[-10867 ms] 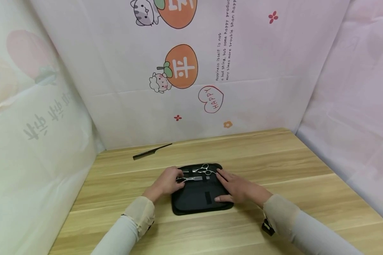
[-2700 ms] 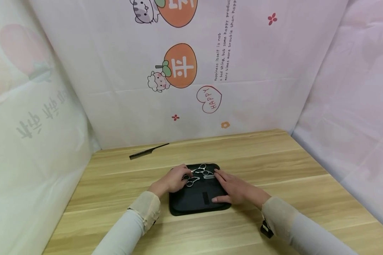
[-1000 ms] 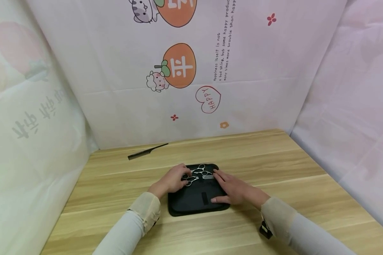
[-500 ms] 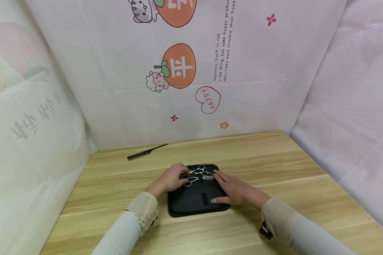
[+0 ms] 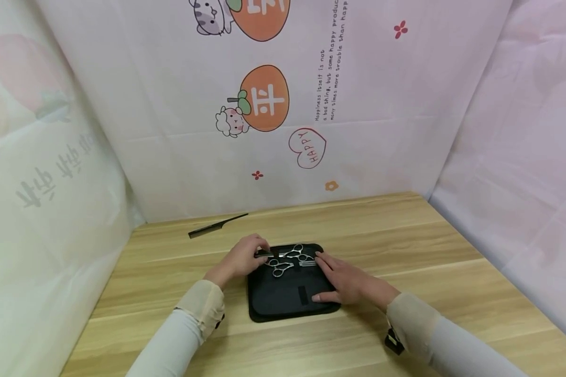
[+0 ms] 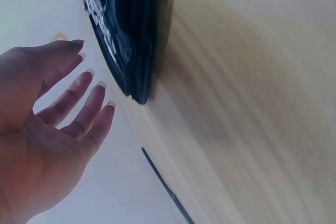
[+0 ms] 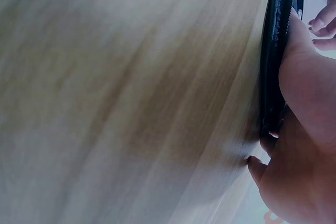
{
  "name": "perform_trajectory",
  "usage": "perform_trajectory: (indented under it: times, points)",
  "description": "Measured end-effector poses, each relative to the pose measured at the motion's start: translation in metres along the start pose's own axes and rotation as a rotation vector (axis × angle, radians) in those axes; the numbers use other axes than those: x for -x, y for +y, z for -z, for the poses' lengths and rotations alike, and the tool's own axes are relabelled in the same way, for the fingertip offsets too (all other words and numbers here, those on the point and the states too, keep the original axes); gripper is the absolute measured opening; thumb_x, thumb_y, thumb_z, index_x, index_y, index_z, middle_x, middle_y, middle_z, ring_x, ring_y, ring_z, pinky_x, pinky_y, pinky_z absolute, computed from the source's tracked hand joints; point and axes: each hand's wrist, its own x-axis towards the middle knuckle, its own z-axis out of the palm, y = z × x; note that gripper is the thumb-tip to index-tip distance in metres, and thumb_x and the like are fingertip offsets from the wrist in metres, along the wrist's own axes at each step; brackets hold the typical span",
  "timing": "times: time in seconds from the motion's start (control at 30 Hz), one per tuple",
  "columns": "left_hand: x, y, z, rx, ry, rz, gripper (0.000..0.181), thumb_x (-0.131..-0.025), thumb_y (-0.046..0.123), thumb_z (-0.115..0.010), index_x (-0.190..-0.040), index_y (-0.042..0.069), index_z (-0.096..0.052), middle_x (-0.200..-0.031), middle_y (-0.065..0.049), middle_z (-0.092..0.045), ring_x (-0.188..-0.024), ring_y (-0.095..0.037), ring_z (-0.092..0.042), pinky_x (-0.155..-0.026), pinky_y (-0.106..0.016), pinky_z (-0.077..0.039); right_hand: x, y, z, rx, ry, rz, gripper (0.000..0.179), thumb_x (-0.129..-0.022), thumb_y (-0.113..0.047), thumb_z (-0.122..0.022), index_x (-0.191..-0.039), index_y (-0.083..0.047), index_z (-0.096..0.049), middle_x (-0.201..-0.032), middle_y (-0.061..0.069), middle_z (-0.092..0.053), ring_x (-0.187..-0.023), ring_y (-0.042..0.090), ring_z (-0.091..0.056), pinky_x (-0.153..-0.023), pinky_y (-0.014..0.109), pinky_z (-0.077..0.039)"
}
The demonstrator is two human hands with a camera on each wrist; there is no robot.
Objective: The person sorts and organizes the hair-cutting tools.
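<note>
A black zip case point(image 5: 283, 298) lies unfolded on the wooden table. Two pairs of silver scissors sit in its upper part. The upper scissors point(image 5: 294, 253) have finger rings at the right, blades pointing left under a strap. The lower scissors point(image 5: 283, 269) lie the other way round, rings left, comb-like blade reaching right past a strap. My left hand point(image 5: 242, 257) is at the case's upper left edge; in the left wrist view its loosely bent fingers point(image 6: 86, 111) hold nothing. My right hand point(image 5: 344, 277) rests on the case's right side, fingers and thumb spread.
A black tail comb point(image 5: 212, 228) lies on the table point(image 5: 387, 225) behind and left of the case. White printed cloth point(image 5: 193, 173) stands along the back and both sides of the table.
My left hand has let go of the lower scissors and drawn back left, uncovering their rings. Those scissors lie further right through their strap than about eleven seconds ago. My right hand stays put.
</note>
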Motion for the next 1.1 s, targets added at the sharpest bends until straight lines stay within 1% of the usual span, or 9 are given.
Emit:
perform_trajectory:
  times: [0.2,0.37,0.57,0.63,0.73,0.93,1.1]
  points:
    - [0.001,-0.008,0.007,-0.007,-0.009,0.033,0.020,-0.095,0.005,-0.072,-0.113,-0.001,-0.071,-0.115,-0.015,-0.064,-0.101,-0.037,-0.064,-0.088,-0.048,-0.054,0.002,-0.005,0.006,-0.018,-0.011,0.003,0.104,-0.093,-0.070,-0.057,-0.159,0.004,-0.026,-0.167,0.022,-0.018,-0.151,0.042,-0.027,-0.118,0.055,-0.029]
    - [0.002,-0.015,0.011,-0.017,-0.007,0.069,0.020,-0.096,0.006,-0.071,-0.114,-0.001,-0.071,-0.116,-0.015,-0.064,-0.101,-0.034,-0.064,-0.088,-0.047,-0.053,0.003,-0.009,0.010,-0.023,-0.015,-0.009,0.104,-0.093,-0.071,-0.056,-0.159,0.003,-0.026,-0.167,0.021,-0.018,-0.151,0.041,-0.027,-0.119,0.053,-0.030]
    - [0.007,-0.026,0.015,-0.012,-0.007,0.099,0.022,-0.096,0.006,-0.070,-0.118,-0.001,-0.069,-0.118,-0.015,-0.063,-0.103,-0.035,-0.063,-0.091,-0.049,-0.053,0.002,-0.008,0.009,-0.026,-0.022,-0.017,0.105,-0.093,-0.072,-0.055,-0.160,0.002,-0.025,-0.168,0.020,-0.017,-0.151,0.040,-0.026,-0.119,0.053,-0.029]
    - [0.009,-0.029,0.016,-0.009,-0.003,0.098,0.023,-0.096,0.006,-0.069,-0.118,-0.002,-0.069,-0.117,-0.016,-0.063,-0.104,-0.037,-0.063,-0.091,-0.050,-0.053,0.002,-0.008,0.009,-0.027,-0.019,-0.016,0.105,-0.092,-0.073,-0.055,-0.160,0.002,-0.025,-0.168,0.020,-0.017,-0.151,0.040,-0.026,-0.119,0.053,-0.029]
    - [0.011,-0.032,0.018,-0.008,-0.005,0.114,0.023,-0.097,0.006,-0.069,-0.118,-0.002,-0.069,-0.117,-0.016,-0.063,-0.106,-0.037,-0.063,-0.092,-0.050,-0.053,0.002,-0.007,0.007,-0.028,-0.011,-0.005,0.105,-0.093,-0.072,-0.056,-0.159,0.003,-0.025,-0.168,0.021,-0.017,-0.151,0.041,-0.026,-0.119,0.054,-0.030]
    - [0.011,-0.038,0.020,-0.018,-0.018,0.144,0.025,-0.098,0.007,-0.068,-0.121,-0.002,-0.068,-0.119,-0.017,-0.063,-0.110,-0.038,-0.062,-0.094,-0.051,-0.052,0.001,-0.004,0.003,-0.026,0.009,0.035,0.105,-0.094,-0.071,-0.055,-0.158,0.006,-0.024,-0.167,0.024,-0.017,-0.151,0.043,-0.024,-0.118,0.056,-0.029]
    - [0.011,-0.044,0.024,-0.016,-0.009,0.152,0.027,-0.098,0.006,-0.067,-0.123,-0.003,-0.068,-0.121,-0.019,-0.062,-0.113,-0.041,-0.060,-0.096,-0.053,-0.050,0.001,-0.003,0.003,-0.036,0.010,0.032,0.105,-0.094,-0.071,-0.055,-0.159,0.006,-0.024,-0.167,0.024,-0.016,-0.151,0.044,-0.024,-0.117,0.057,-0.029]
